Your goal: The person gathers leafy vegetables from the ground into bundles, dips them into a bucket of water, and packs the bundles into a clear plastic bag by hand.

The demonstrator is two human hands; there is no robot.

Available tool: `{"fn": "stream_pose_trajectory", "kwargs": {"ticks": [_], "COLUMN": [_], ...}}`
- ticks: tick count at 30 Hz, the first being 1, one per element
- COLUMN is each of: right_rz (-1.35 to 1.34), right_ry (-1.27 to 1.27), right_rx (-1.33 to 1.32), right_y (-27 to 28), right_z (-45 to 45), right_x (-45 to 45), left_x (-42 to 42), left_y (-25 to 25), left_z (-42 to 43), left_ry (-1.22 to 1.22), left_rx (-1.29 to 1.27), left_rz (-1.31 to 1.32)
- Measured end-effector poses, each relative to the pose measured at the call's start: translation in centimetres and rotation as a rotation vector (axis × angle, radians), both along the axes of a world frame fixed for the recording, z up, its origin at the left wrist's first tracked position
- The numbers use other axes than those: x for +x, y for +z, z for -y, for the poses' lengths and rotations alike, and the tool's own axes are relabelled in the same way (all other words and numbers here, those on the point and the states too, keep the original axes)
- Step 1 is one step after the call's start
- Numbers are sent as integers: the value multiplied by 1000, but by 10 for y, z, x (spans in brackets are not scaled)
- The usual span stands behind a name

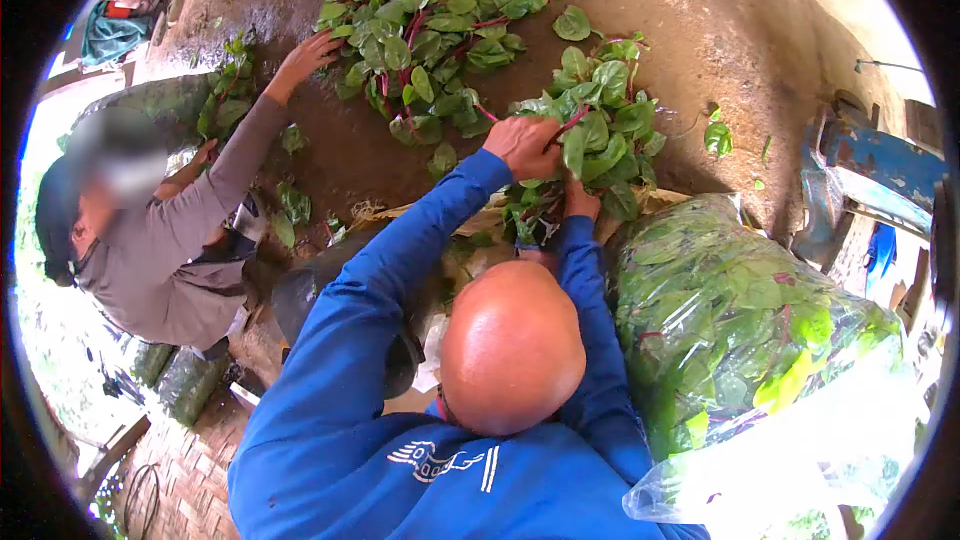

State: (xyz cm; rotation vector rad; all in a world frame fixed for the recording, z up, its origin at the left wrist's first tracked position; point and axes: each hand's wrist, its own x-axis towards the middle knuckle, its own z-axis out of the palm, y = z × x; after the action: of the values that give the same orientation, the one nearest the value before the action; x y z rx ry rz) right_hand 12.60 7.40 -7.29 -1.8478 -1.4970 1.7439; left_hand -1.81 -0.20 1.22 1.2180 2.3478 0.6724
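Note:
My left hand (pixel 525 147), in a blue sleeve, is closed round the red stems of a bunch of leafy greens (pixel 600 135), which looks like Malabar spinach. Lower and to the right, my right hand (pixel 580 202) grips the underside of the same bunch; leaves hide part of its fingers. Beyond lies a large heap of the same red-stemmed greens (pixel 440 30) on the brown ground. A co-worker's hand (pixel 305 62) reaches to the heap's left edge.
A clear plastic bag (pixel 740 320) packed with leaves stands at right. The co-worker (pixel 170 240) sits at left beside a dark filled sack (pixel 150 105). A worn blue metal object (pixel 880 165) stands at far right. Loose leaves (pixel 718 137) dot the ground. Woven matting (pixel 190 480) lies lower left.

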Motion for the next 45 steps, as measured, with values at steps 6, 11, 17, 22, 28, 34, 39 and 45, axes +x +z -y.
{"fn": "stream_pose_trajectory", "kwargs": {"ticks": [6,11,17,22,28,34,39,45], "right_rz": [-12,-412,-155,-163,-294,-309,-323,-319], "right_ry": [113,226,386,957,300,183,116,57], "right_rx": [-206,-270,-4,399,-147,-245,-319,-384], "right_y": [-25,-19,-40,-57,-29,-24,-18,-13], "right_z": [-1,2,1,-10,0,2,3,2], "right_x": [8,17,17,34,19,17,19,24], "left_x": [-2,-6,-4,-1,-2,-50,-137,-263], "left_y": [-16,-13,0,6,-20,-19,-35,-49], "left_z": [-6,-16,-21,-15,5,11,-14,-53], "left_ry": [-88,20,-152,-151,-213,-2,121,167], "left_rx": [-154,-225,-289,-214,5,79,173,172], "left_rz": [209,545,593,687,387,194,-38,-284]}}
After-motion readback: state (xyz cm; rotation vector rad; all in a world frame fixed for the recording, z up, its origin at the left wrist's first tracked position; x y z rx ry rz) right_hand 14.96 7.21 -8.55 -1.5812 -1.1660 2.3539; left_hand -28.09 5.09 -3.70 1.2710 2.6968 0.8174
